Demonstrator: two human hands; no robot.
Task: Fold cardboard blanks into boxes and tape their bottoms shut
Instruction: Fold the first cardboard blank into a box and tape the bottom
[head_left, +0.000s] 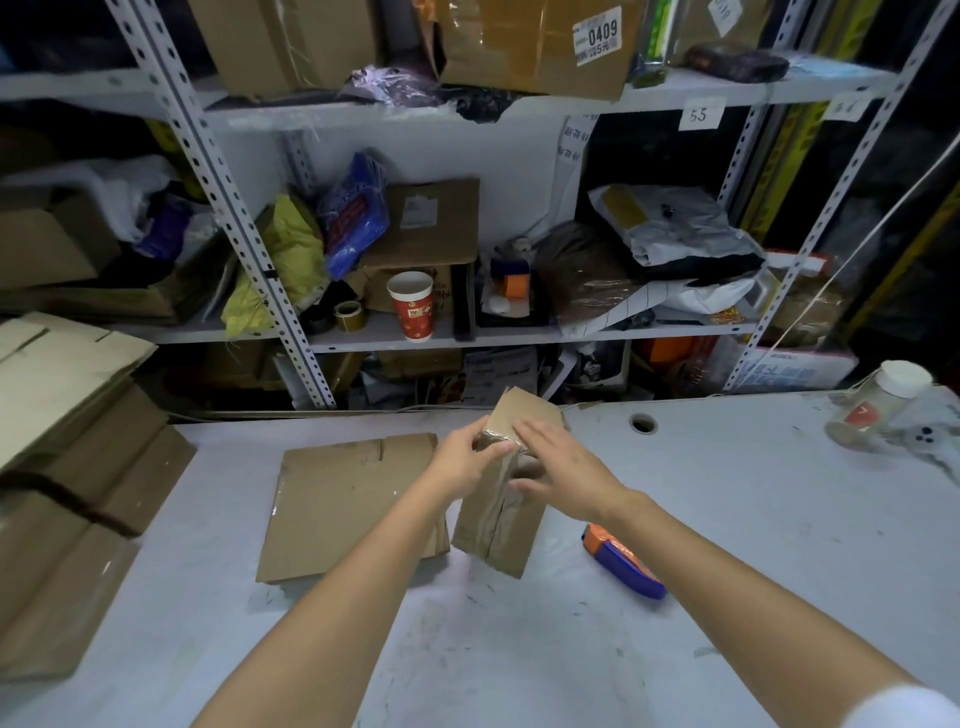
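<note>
A small cardboard box (497, 525) stands tilted on the white table (727, 519), its near face showing a taped centre seam. My left hand (465, 460) grips the box's upper left edge, thumb across the taped corner. My right hand (558, 460) lies flat with straight fingers on the box's top flap, pressing it down. A flat cardboard blank (337, 509) lies on the table just left of the box. An orange and blue tape dispenser (621, 561) lies on the table to the right of the box, under my right forearm.
A stack of flat cardboard blanks (67, 467) fills the table's left side. A clear jar with a white lid (878, 410) lies at the far right. A cable hole (643, 423) sits behind the box. Cluttered metal shelves (415, 332) with a red paper cup (413, 306) stand behind the table.
</note>
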